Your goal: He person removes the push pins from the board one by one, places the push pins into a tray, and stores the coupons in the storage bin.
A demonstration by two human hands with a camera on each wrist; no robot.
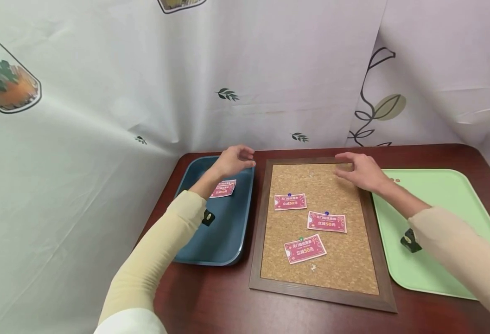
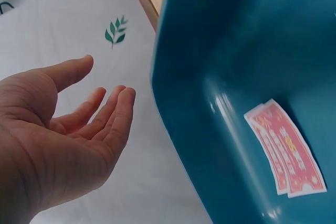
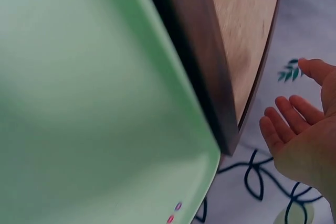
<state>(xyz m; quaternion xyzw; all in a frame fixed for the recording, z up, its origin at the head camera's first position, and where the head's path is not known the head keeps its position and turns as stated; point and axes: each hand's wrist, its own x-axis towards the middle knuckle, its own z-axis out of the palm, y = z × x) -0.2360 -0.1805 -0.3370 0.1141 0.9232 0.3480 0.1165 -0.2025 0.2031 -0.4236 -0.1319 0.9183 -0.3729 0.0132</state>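
My left hand (image 1: 232, 162) hovers above the far end of the blue tray (image 1: 217, 250), fingers loosely bent and holding nothing. Beneath it in the tray lie overlapping pink coupons (image 2: 294, 150), partly hidden by my forearm in the head view. Over the far right corner of the corkboard (image 1: 345, 260) hangs my right hand (image 1: 363, 171), also holding nothing, its thumb apart from the fingers. Three pink coupons are fixed to the cork: an upper-left coupon (image 1: 290, 202) and a middle coupon (image 1: 332, 223) with blue pins, and a tilted lower coupon (image 1: 307, 250) with a green pin.
A light green tray (image 1: 441, 195) stands right of the board, with small reddish pins (image 1: 395, 180) near its far left corner. The brown table (image 1: 211, 297) ends at a white patterned cloth (image 1: 261, 93). Small pale marks (image 1: 313, 267) show on the cork.
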